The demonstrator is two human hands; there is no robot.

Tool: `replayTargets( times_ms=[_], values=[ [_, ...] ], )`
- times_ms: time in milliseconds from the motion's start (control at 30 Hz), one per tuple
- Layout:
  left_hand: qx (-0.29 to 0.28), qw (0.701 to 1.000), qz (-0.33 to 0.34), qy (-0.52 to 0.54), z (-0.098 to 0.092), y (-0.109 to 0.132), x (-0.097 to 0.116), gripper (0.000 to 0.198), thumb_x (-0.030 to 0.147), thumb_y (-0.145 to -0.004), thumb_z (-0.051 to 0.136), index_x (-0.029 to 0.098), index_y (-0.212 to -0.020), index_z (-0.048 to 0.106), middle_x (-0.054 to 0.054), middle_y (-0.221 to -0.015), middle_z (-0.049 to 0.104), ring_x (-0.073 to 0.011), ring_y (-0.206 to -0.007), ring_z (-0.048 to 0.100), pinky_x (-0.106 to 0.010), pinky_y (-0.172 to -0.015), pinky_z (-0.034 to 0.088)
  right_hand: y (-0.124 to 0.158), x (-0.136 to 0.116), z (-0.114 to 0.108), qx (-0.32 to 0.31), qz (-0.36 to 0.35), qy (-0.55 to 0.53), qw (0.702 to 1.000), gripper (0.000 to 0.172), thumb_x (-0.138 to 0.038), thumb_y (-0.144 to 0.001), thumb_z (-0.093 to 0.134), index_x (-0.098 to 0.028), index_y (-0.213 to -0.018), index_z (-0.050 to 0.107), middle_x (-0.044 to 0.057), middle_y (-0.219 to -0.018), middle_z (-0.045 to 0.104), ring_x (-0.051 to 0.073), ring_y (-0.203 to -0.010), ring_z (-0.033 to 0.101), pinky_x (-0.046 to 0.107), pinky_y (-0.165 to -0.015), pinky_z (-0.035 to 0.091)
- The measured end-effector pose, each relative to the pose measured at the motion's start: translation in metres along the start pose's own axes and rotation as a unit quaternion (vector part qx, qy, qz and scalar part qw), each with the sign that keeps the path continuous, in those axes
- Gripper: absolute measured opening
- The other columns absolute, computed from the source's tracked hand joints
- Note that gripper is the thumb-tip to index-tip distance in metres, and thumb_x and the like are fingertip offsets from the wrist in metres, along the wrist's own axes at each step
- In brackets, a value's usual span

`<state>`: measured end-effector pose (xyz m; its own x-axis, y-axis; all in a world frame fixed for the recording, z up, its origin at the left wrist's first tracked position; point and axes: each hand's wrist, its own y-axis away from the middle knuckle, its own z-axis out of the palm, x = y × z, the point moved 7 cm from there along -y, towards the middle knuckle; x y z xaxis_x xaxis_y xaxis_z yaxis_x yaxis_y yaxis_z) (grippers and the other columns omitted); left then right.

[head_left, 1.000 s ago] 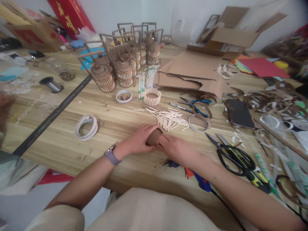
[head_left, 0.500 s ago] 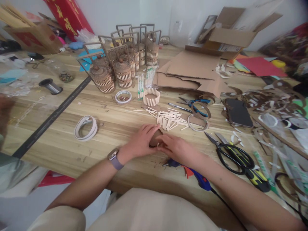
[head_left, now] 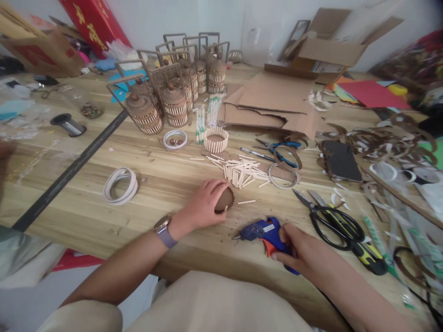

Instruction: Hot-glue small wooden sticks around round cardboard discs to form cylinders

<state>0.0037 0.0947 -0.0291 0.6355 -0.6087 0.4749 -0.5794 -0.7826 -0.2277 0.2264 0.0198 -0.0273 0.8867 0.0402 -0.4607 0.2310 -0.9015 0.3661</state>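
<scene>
My left hand (head_left: 204, 205), with a watch on its wrist, grips the near-left rim of a small round cardboard piece (head_left: 224, 201) with a ridged brown edge. A short pale stick stands at that edge by my thumb. To the right, my right hand (head_left: 294, 246) is closed around the handle of a blue hot glue gun (head_left: 265, 233) with an orange trigger; its nozzle points left. One loose stick (head_left: 246, 202) lies beside the round piece. Beyond it is a pile of short wooden sticks (head_left: 242, 170), and behind that a ring of upright sticks on a round base (head_left: 216, 140).
Black scissors (head_left: 335, 226) and a yellow-black cutter (head_left: 370, 256) lie right of the glue gun. White strip rolls (head_left: 120, 186) rest at left. Several lidded stick baskets (head_left: 175, 103) with tall handles stand behind, beside torn cardboard (head_left: 270, 99). Another person's sleeve (head_left: 20, 253) shows at far left.
My right hand has left the round cardboard piece, moved right and down, and taken hold of the glue gun. My left hand still holds the round piece. A loose stick now shows beside it.
</scene>
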Motion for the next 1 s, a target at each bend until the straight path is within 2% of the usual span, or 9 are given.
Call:
replayTargets(
  times_ms=[67, 167, 333, 433, 533, 600, 733, 867, 1000],
  values=[
    [0.004, 1.0, 0.002, -0.003, 0.0, 0.0, 0.0, 0.073, 0.021, -0.073, 0.067, 0.011, -0.14, 0.041, -0.019, -0.138, 0.051, -0.0346, -0.127, 0.047, -0.053, -0.112, 0.04, -0.001, 0.005, 0.007, 0.031, 0.005, -0.03, 0.999, 0.02, -0.034, -0.073, 0.067, -0.025, -0.08, 0.05, -0.002, -0.06, 0.059, 0.017, -0.051, 0.053, 0.028, -0.051, 0.039],
    [0.007, 1.0, 0.002, 0.001, 0.0, 0.0, 0.0, 0.073, 0.021, -0.072, 0.067, 0.013, -0.14, 0.041, -0.018, -0.138, 0.051, -0.0342, -0.127, 0.047, -0.052, -0.112, 0.041, -0.002, 0.006, 0.007, 0.024, 0.003, -0.071, 0.997, 0.014, -0.033, -0.076, 0.061, -0.023, -0.086, 0.057, -0.002, -0.062, 0.06, 0.016, -0.051, 0.05, 0.027, -0.049, 0.039],
    [0.007, 1.0, 0.002, 0.006, 0.0, 0.0, -0.001, 0.074, 0.02, -0.072, 0.067, 0.016, -0.141, 0.04, -0.016, -0.138, 0.051, -0.0338, -0.128, 0.047, -0.052, -0.112, 0.041, 0.001, 0.002, -0.013, 0.049, -0.01, -0.15, 0.987, 0.018, -0.042, -0.076, 0.063, -0.024, -0.072, 0.059, 0.002, -0.07, 0.062, 0.018, -0.061, 0.054, 0.029, -0.054, 0.045],
    [0.002, 1.0, -0.001, 0.013, 0.001, 0.001, -0.001, 0.076, 0.02, -0.073, 0.067, 0.019, -0.143, 0.038, -0.015, -0.139, 0.05, -0.0339, -0.129, 0.046, -0.053, -0.112, 0.04, 0.001, 0.013, -0.013, 0.081, 0.046, -0.292, 0.952, 0.026, -0.044, -0.072, 0.068, -0.023, -0.085, 0.061, 0.003, -0.074, 0.065, 0.019, -0.066, 0.058, 0.03, -0.058, 0.048],
    [-0.001, 1.0, -0.004, 0.015, 0.001, 0.001, -0.002, 0.077, 0.02, -0.073, 0.067, 0.02, -0.144, 0.037, -0.015, -0.14, 0.05, -0.0341, -0.13, 0.046, -0.054, -0.112, 0.04, -0.005, 0.018, 0.0, 0.033, 0.075, -0.404, 0.911, 0.027, -0.045, -0.071, 0.07, -0.021, -0.071, 0.058, 0.001, -0.062, 0.056, 0.016, -0.057, 0.052, 0.028, -0.052, 0.043],
    [-0.001, 1.0, -0.002, 0.014, 0.001, 0.001, -0.001, 0.077, 0.02, -0.073, 0.067, 0.019, -0.143, 0.037, -0.015, -0.14, 0.05, -0.034, -0.13, 0.046, -0.054, -0.112, 0.04, -0.013, 0.014, 0.006, -0.006, 0.062, -0.432, 0.9, 0.03, -0.047, -0.071, 0.071, -0.02, -0.067, 0.058, -0.001, -0.058, 0.051, 0.013, -0.052, 0.046, 0.027, -0.049, 0.039],
    [-0.005, 1.0, -0.005, 0.013, 0.0, 0.0, -0.001, 0.076, 0.02, -0.072, 0.067, 0.016, -0.142, 0.039, -0.016, -0.14, 0.05, -0.0344, -0.129, 0.046, -0.053, -0.112, 0.04, -0.031, 0.004, 0.007, -0.013, -0.007, -0.383, 0.924, 0.032, -0.05, -0.075, 0.07, -0.019, -0.081, 0.065, 0.002, -0.07, 0.061, 0.014, -0.058, 0.052, 0.027, -0.053, 0.045],
    [-0.015, 1.0, -0.011, 0.017, 0.002, 0.0, -0.001, 0.079, 0.02, -0.072, 0.068, 0.019, -0.144, 0.036, -0.015, -0.141, 0.049, -0.0345, -0.131, 0.045, -0.054, -0.112, 0.04, -0.037, -0.001, 0.001, 0.064, -0.055, -0.281, 0.956, 0.029, -0.049, -0.081, 0.063, -0.02, -0.084, 0.068, 0.004, -0.077, 0.069, 0.019, -0.067, 0.061, 0.031, -0.063, 0.053],
    [-0.009, 1.0, -0.012, 0.016, 0.001, 0.0, -0.002, 0.078, 0.021, -0.073, 0.068, 0.02, -0.144, 0.037, -0.014, -0.14, 0.05, -0.0343, -0.13, 0.045, -0.053, -0.112, 0.04, -0.035, -0.015, -0.001, 0.074, -0.073, -0.22, 0.97, 0.022, -0.044, -0.08, 0.061, -0.022, -0.075, 0.065, 0.002, -0.07, 0.068, 0.02, -0.064, 0.063, 0.031, -0.059, 0.054]
  ],
)
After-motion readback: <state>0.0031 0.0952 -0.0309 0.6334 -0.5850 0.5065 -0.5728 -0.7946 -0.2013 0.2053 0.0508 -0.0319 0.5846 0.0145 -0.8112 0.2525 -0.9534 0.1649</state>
